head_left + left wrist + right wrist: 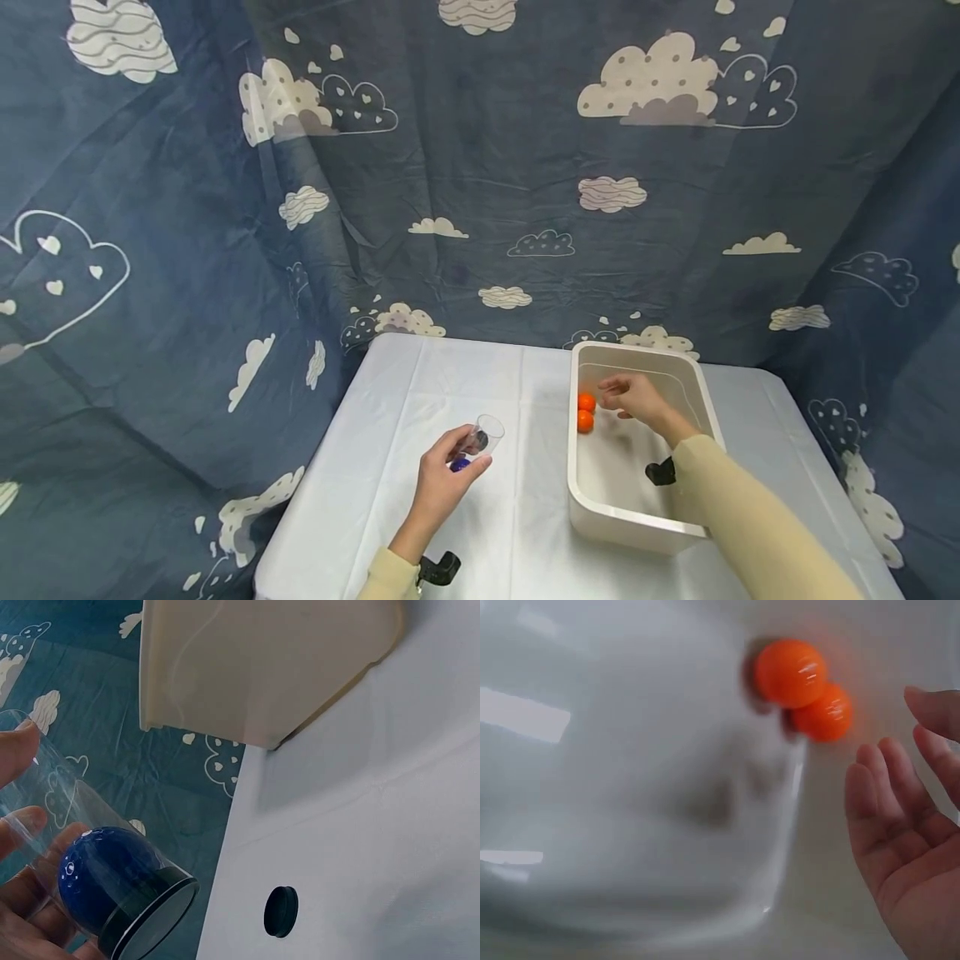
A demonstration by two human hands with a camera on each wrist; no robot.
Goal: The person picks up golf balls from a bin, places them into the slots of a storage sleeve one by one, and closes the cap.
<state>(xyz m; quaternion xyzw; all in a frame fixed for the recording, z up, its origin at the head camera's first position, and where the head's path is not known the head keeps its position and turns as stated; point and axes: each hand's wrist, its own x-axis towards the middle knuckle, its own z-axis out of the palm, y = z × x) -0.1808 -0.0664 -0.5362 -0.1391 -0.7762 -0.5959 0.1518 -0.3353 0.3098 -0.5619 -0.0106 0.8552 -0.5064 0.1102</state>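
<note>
Inside one white bin (617, 528) lie two orange balls (791, 673), side by side near its wall. The right hand (633, 398) hovers just beside them, its fingers loosely bent and holding nothing. Left of the bin, above the white surface (540, 517), the left hand (442, 479) grips one clear tube (94, 806) between thumb and fingers; one dark blue ball (105, 877) sits within it, near the black-rimmed end. One round black cap (281, 911) rests on the surface.

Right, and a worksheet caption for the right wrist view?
Two orange balls close together in a pale bin, the empty right hand nearby.
</note>
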